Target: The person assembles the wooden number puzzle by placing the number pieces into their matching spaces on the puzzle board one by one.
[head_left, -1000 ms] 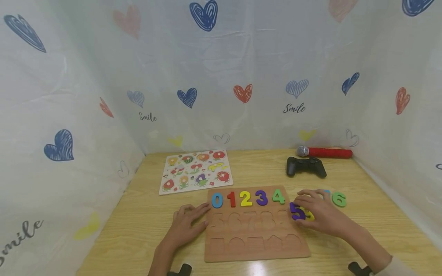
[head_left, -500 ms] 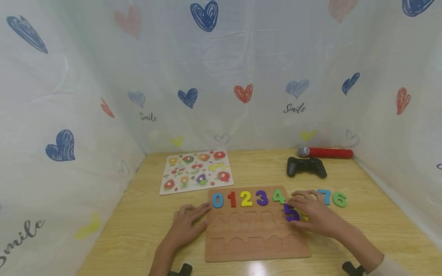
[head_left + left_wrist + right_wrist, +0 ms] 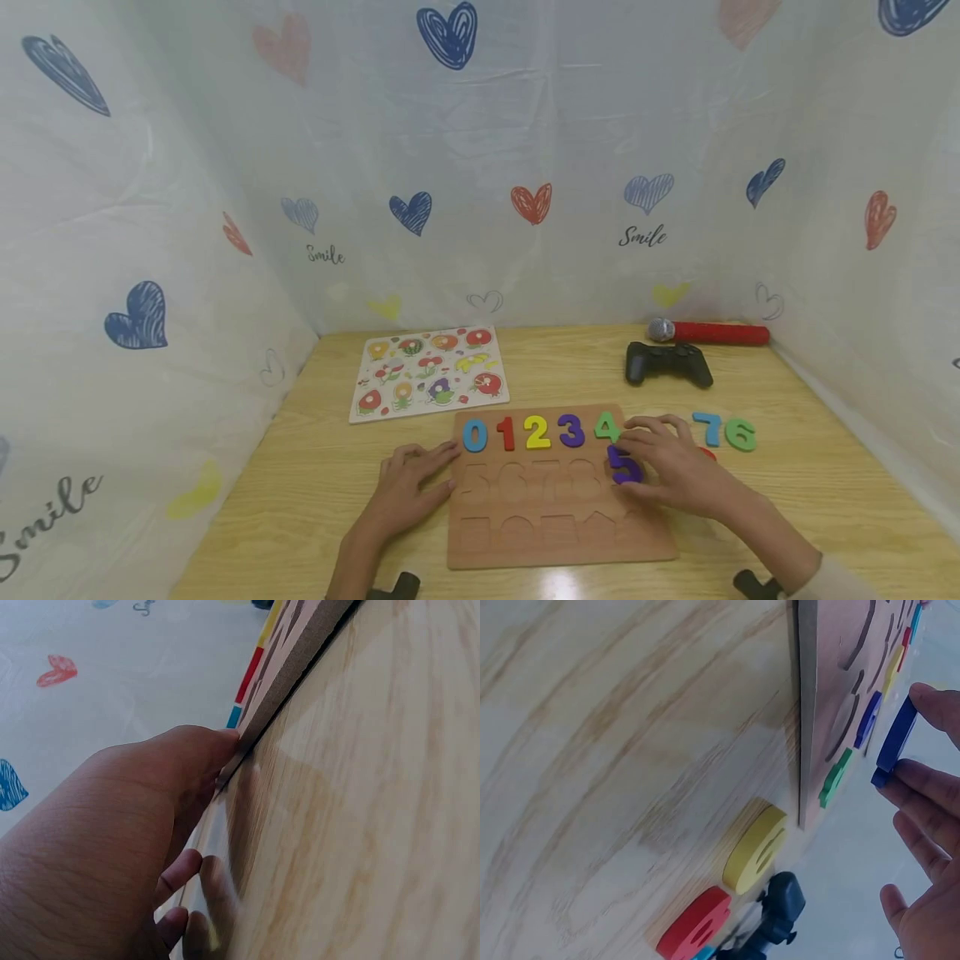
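My right hand (image 3: 675, 467) pinches a purple number 5 (image 3: 624, 465) between thumb and fingers, over the right side of a wooden number board (image 3: 562, 557). In the right wrist view the 5 (image 3: 897, 739) is seen edge-on, raised off the board. The board's top row holds a blue 0 (image 3: 475, 436), red 1 (image 3: 506, 434), yellow 2 (image 3: 537, 432), purple 3 (image 3: 571, 431) and green 4 (image 3: 607, 427). Recesses show in its two lower rows. At the board's left edge rests my left hand (image 3: 412, 487), fingers relaxed, fingertips touching the edge (image 3: 259, 729).
Right of the board lie a blue 7 (image 3: 708, 429), a green 6 (image 3: 740, 435), a yellow piece (image 3: 756, 851) and a red piece (image 3: 696, 926). Behind are a fruit puzzle (image 3: 429, 375), a black game controller (image 3: 667, 364) and a red microphone (image 3: 716, 333). A heart-printed curtain (image 3: 480, 125) surrounds the table.
My right hand has carried the purple 5 leftward from beside the board to over its right side, uncovering the blue 7. The left hand stays at the board's edge.
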A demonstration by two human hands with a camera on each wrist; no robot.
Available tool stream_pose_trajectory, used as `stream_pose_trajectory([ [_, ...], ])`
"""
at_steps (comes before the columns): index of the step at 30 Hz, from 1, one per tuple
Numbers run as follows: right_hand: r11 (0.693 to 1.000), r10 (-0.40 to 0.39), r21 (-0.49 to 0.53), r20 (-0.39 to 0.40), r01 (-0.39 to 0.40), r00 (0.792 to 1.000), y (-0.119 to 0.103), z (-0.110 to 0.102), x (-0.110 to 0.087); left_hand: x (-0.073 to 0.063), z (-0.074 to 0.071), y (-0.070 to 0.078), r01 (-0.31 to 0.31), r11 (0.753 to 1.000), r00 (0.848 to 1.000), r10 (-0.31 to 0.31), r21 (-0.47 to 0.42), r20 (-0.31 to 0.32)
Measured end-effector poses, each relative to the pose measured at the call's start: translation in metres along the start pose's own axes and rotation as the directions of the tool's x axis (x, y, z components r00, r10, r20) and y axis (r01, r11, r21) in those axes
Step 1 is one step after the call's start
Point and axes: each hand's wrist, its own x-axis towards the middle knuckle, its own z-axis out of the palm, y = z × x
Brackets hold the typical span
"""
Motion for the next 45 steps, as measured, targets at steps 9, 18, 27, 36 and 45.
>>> stream_pose_trajectory([
  [9, 1.0, -0.013, -0.025, 0.034, 0.014, 0.999, -0.008, 0.008, 0.01, 0.0, -0.001, -0.001, 0.001, 1.0, 1.0, -0.001, 0.009, 0.004],
  [18, 1.0, -0.025, -0.014, 0.043, 0.026, 0.999, -0.018, 0.011, 0.021, -0.002, 0.0, -0.002, 0.003, 1.0, 1.0, -0.003, -0.003, -0.005],
  [27, 0.999, -0.007, -0.041, 0.117, 0.012, 0.993, -0.027, 0.014, 0.033, -0.004, -0.001, -0.002, 0.0, 1.0, 1.0, 0.0, -0.008, -0.019],
  [36, 0.998, -0.049, -0.035, 0.108, 0.053, 0.993, -0.036, 0.016, 0.042, -0.001, 0.0, -0.002, -0.027, 1.0, 0.999, 0.026, -0.01, -0.026],
  [45, 0.999, -0.048, 0.006, 0.121, 0.048, 0.991, -0.045, 0.021, 0.051, 0.0, 0.002, -0.002, -0.027, 1.0, 1.0, 0.027, -0.007, -0.013],
])
